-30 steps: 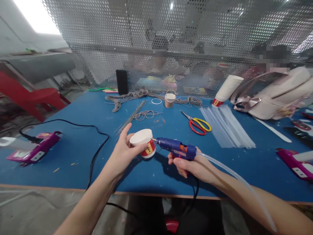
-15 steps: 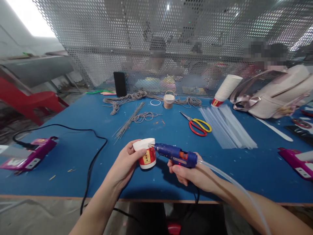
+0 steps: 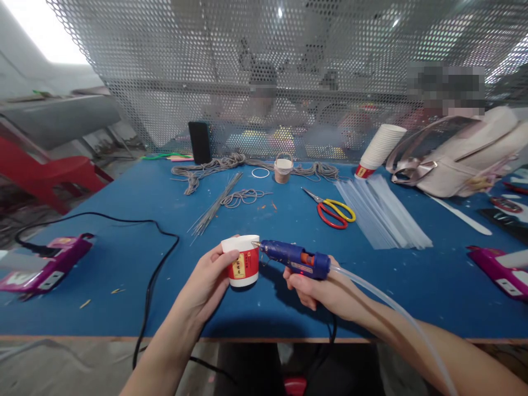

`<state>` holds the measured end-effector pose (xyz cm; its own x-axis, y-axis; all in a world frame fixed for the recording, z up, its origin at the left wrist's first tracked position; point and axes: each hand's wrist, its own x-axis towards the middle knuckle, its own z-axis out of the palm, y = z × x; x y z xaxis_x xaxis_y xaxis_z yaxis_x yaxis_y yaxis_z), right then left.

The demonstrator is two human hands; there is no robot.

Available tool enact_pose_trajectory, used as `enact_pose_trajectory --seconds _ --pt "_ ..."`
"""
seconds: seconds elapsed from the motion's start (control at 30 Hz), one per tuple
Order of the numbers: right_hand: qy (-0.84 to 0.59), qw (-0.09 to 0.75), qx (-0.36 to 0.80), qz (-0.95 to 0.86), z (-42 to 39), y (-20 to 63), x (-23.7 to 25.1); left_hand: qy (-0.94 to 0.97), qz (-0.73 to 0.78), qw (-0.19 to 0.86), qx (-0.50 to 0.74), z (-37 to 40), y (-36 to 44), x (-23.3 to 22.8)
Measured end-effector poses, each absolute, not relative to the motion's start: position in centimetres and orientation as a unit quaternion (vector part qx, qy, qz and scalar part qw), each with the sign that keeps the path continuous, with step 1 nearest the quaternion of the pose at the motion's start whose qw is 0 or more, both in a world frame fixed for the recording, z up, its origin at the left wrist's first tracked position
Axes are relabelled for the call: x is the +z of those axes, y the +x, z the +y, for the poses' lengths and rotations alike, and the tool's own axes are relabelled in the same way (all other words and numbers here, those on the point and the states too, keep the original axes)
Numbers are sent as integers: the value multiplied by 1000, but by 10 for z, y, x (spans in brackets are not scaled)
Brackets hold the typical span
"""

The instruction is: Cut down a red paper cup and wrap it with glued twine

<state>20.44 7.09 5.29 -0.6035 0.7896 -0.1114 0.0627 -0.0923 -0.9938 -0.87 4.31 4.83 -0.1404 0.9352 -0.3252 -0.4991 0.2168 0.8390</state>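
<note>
Paper cup (image 3: pixel 241 260), white with a red printed band, is held upside down just above the near middle of the blue table (image 3: pixel 124 192). Left hand (image 3: pixel 208 280) grips the cup from its left side, fingers (image 3: pixel 229 257) closed around the wall. Blue glue gun (image 3: pixel 295 257) sits just right of the cup, with its nozzle tip touching the cup's upper right edge. Right hand (image 3: pixel 319 289) holds the gun, fingers wrapped around the handle below the body. A clear glue stick (image 3: pixel 396 319) runs from the rear of the gun toward the near right.

Farther out on the table, scissors (image 3: pixel 335 208) with red and yellow handles lie to the far right, beside a fan of clear glue sticks (image 3: pixel 381 212). A stack of paper cups (image 3: pixel 377 149) lies tilted next to a pale bag (image 3: pixel 457 159). Grey cord (image 3: pixel 214 165) and a bundle of thin wires (image 3: pixel 214 206) lie at the far middle. A purple glue gun (image 3: pixel 45 267) rests at the left, with a black cable (image 3: pixel 159 258) running off the near edge.
</note>
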Motion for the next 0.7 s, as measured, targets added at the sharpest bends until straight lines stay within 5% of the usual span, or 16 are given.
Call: enact_pose_trajectory --seconds 0.7 --pt "-391 250 533 -708 65 200 66 292 515 562 577 38 -3 44"
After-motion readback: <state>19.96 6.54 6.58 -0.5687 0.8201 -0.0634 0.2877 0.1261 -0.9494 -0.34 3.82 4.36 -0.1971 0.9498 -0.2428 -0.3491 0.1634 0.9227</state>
